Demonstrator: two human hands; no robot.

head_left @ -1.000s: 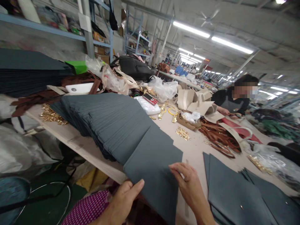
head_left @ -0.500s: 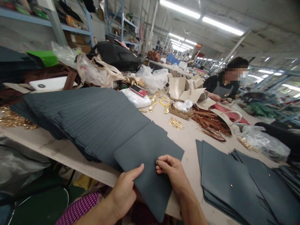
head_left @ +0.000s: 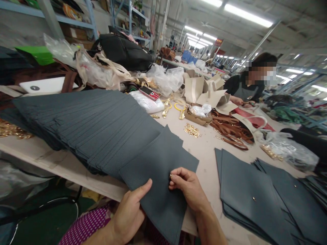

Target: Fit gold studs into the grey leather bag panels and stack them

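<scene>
My left hand (head_left: 131, 212) grips the lower left edge of a dark blue-grey leather panel (head_left: 159, 160), thumb flat on top and fingers hidden underneath. My right hand (head_left: 187, 187) is over the panel's right half, thumb and forefinger pinched on a small gold metal fitting (head_left: 171, 176), mostly covered by the fingertips. The held panel overlaps a fanned stack of similar leather panels (head_left: 84, 126) to the left and hangs past the table's near edge. To the right lie more panels (head_left: 245, 183), each of two showing one small gold fitting.
A small pile of gold fittings (head_left: 192, 130) lies on the table (head_left: 201, 149). Behind are a red phone (head_left: 149, 93) on a white plastic packet, yellow rings with gold pieces, and brown straps (head_left: 231, 127). A co-worker (head_left: 249, 81) sits at the far right. Gold chain-like pieces (head_left: 14, 130) lie at far left.
The panel's left part has bent up and shifted slightly left along with my left hand. My right hand stays pinched near the same spot; a glint of gold now shows at its fingertips.
</scene>
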